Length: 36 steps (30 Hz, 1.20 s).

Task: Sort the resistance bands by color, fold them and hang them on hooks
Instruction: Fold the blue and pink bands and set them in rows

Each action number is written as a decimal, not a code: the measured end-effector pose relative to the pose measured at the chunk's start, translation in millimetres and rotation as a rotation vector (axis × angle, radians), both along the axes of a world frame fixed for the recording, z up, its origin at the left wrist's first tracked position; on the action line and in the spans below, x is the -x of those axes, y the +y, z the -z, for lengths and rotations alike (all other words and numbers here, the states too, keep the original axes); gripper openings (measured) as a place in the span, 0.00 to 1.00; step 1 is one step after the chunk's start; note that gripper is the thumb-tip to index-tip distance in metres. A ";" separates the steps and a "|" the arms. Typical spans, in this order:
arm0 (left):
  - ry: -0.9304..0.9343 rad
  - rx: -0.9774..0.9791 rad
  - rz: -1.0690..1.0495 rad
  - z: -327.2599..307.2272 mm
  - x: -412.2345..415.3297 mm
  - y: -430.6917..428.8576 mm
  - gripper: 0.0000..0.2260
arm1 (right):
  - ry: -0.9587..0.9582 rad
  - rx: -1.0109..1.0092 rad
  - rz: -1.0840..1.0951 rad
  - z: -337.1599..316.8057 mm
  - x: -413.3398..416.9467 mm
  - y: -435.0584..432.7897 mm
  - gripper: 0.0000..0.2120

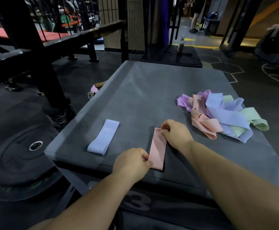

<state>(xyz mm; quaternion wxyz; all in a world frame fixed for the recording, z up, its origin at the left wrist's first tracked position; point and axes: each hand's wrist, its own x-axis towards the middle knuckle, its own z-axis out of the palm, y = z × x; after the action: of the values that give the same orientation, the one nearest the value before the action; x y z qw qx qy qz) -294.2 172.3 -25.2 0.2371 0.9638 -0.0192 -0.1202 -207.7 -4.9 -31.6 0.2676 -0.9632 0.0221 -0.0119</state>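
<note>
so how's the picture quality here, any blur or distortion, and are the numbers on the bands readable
Head view: dim, soft sheen on the grey mat; wide-angle bending at the edges; far background smeared; left hand and right hand sharp; 15 on the pink band and 20 on the lilac band faint but legible.

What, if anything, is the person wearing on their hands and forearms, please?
Nothing visible: the left hand and right hand are ungloved, neither wrist carries a watch or bracelet, and both forearms are sleeveless down to the picture's edge.
</note>
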 end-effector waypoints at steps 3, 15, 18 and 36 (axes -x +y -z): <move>-0.014 -0.021 0.000 -1.3 -0.8 1.4 0.12 | 0.000 0.007 0.011 0.4 -2.1 3.0 0.08; -0.005 -0.023 -0.004 -4.8 -0.6 7.4 0.09 | -0.040 0.010 -0.034 5.1 -0.4 10.0 0.07; -0.030 -0.034 0.006 -4.0 0.0 7.2 0.09 | -0.061 -0.002 -0.025 6.6 0.7 11.0 0.08; -0.130 -0.014 -0.024 4.3 -3.4 10.7 0.11 | -0.216 0.046 -0.097 20.5 0.9 12.3 0.11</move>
<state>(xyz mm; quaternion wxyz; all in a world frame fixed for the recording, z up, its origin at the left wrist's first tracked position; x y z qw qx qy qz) -290.8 183.0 -29.5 0.2301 0.9714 -0.0220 -0.0545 -208.6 7.3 -52.1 0.2463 -0.9622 -0.0537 -0.1031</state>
